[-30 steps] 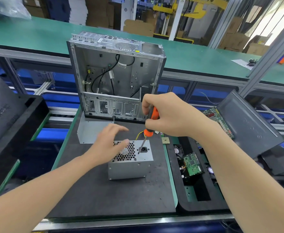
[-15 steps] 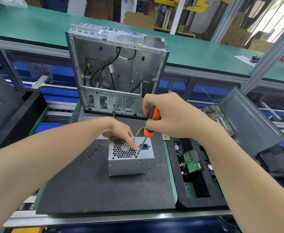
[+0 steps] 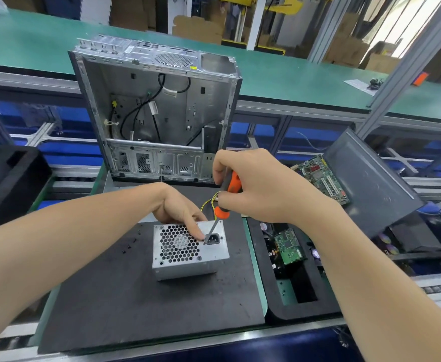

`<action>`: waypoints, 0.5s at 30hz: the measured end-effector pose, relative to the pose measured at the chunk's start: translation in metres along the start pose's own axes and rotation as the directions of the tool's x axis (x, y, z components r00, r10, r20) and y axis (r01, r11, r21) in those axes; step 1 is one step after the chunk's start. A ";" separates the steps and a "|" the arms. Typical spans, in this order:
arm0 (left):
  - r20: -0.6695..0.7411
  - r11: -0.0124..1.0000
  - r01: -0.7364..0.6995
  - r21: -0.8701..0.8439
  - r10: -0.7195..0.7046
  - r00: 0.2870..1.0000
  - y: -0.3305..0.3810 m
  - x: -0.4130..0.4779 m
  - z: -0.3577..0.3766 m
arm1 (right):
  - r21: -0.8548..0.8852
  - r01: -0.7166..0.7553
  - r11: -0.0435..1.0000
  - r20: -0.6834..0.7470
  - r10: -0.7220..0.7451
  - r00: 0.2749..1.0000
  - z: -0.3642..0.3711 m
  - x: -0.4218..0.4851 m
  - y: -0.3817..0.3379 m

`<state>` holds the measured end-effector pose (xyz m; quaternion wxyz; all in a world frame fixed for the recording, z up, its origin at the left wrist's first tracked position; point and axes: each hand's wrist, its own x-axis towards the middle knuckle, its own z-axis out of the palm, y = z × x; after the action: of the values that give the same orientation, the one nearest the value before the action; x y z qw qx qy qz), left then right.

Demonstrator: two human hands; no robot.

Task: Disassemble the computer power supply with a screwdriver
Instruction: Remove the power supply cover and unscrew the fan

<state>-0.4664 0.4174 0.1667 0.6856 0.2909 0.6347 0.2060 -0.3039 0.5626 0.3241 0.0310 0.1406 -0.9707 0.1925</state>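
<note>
The right hand's (image 3: 262, 190) grip is wrapped round the orange handle of the screwdriver (image 3: 222, 212), which slants from far right down to near left, its tip on the supply's (image 3: 188, 259) top face by the socket. The left hand (image 3: 176, 207) rests on the supply's far edge, forefinger straight beside the tip. The supply sits on the mat (image 3: 135, 296), near-left of the grip.

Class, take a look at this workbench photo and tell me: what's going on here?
A person is taking apart a grey power supply that sits on a black mat. The right hand grips an orange-handled screwdriver, its tip down on the unit's top face beside the power socket. The left hand rests on that face, one fingertip by the tip. An open computer case stands behind.
</note>
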 end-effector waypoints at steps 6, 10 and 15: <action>-0.209 0.997 -0.008 -0.074 -0.007 0.978 -0.020 0.000 0.000 | 0.002 0.015 1.000 0.013 -0.015 1.000 -0.002 0.005 -0.006; -0.251 0.996 0.041 -0.073 -0.058 0.966 -0.027 -0.002 0.004 | 0.003 0.021 1.000 0.044 -0.021 0.999 0.000 0.010 -0.009; -0.169 0.995 0.085 -0.062 -0.094 0.981 -0.023 -0.003 0.007 | -0.003 0.015 1.000 0.067 -0.014 0.998 0.003 0.013 -0.007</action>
<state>-0.4618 0.3971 0.1538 0.6445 0.2246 0.6980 0.2165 -0.3149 0.5517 0.3251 0.0002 0.1540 -0.9704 0.1859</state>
